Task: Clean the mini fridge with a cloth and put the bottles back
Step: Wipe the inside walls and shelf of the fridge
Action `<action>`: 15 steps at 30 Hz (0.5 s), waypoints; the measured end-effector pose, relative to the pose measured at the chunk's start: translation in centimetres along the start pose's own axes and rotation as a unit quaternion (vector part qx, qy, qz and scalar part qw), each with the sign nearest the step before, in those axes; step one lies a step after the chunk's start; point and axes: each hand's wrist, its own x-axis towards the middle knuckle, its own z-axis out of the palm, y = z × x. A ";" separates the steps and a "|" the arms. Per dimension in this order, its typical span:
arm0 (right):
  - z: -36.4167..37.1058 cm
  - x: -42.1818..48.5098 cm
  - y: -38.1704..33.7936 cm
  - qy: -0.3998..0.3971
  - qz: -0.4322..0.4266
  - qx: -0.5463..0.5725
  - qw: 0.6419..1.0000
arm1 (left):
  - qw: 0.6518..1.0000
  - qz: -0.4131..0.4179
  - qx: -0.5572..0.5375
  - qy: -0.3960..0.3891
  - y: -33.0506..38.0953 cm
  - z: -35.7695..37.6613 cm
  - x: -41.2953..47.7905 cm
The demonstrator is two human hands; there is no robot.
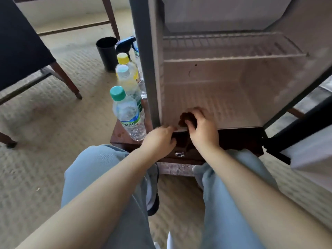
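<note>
The mini fridge (pixel 251 97) stands open in front of me, with nothing on its floor and one wire shelf (pixel 231 45) above. At the front left of the fridge floor my right hand (pixel 202 128) grips a bunched dark brown cloth (pixel 185 118). My left hand (pixel 159 140) rests with its fingertips on the fridge's bottom front edge, just left of the cloth. Several plastic bottles stand outside along the fridge's left side: a green-capped one (pixel 128 114) nearest, a pale-capped one (pixel 125 78) behind it, then a yellow-capped one (pixel 125 62).
A blue-and-black spray bottle (pixel 125 44) and a black cup (pixel 106 53) stand farther back on the left. The fridge sits on a dark wooden cabinet (pixel 224 142). The open fridge door (pixel 309 141) is at the right. A dark chair (pixel 27 51) stands on the carpet at left.
</note>
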 end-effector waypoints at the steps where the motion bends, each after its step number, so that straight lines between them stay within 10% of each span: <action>1: 0.4 0.5 -0.1 0.038 -0.016 0.008 0.999 | 1.000 -0.005 0.002 -0.005 0.4 0.2 0.6; 7: 3.6 0.8 0.3 -0.098 -0.084 -0.033 0.991 | 0.996 -0.013 0.091 -0.016 1.2 1.1 2.8; 15: -0.6 0.8 6.2 -0.022 -0.016 -0.108 0.994 | 0.996 0.016 0.086 -0.018 2.2 0.8 3.5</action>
